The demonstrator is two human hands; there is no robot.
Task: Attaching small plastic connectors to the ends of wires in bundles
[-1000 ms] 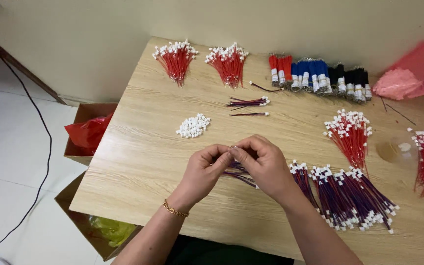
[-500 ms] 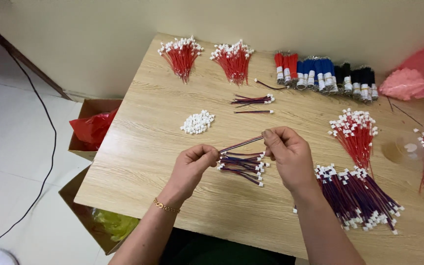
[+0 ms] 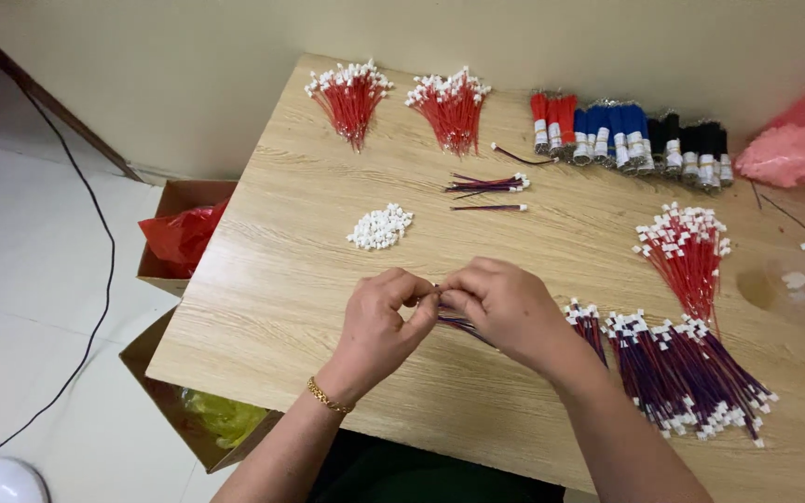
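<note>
Two hands: left hand point(image 3: 379, 321) and right hand point(image 3: 505, 307) meet fingertip to fingertip over the middle of the pale wood-grain table point(image 3: 272, 279), both pinched on one small bunch of purple-and-red wires point(image 3: 463, 325).
Held wires: the thin leads trail from the pinch down and to the right beneath the right hand, just above the tabletop; the end between the fingertips is hidden.
Step in hand: judging by the close two-handed pinch, a fine fitting or sorting action at the wire tips; whether a white plug is on that end cannot be told from this view.
Next move: it likely calls for steady fingertip alignment and a firm grip, since the leads are thin and springy.
Nearest supply: a small heap of loose white plastic connectors point(image 3: 380, 226) lies just beyond the left hand.
Finished-looking pieces: a few purple wires with white ends point(image 3: 488, 184) lie further back, apart from the heap.
Right side: a large fan of purple wires with white plugs point(image 3: 691, 387) rests near the right forearm; a bundle of red wires with white plugs point(image 3: 687, 251) lies behind it.
Far edge: two red wire bunches point(image 3: 351, 93) and a row of red, blue and black wire bundles point(image 3: 631, 135).
</note>
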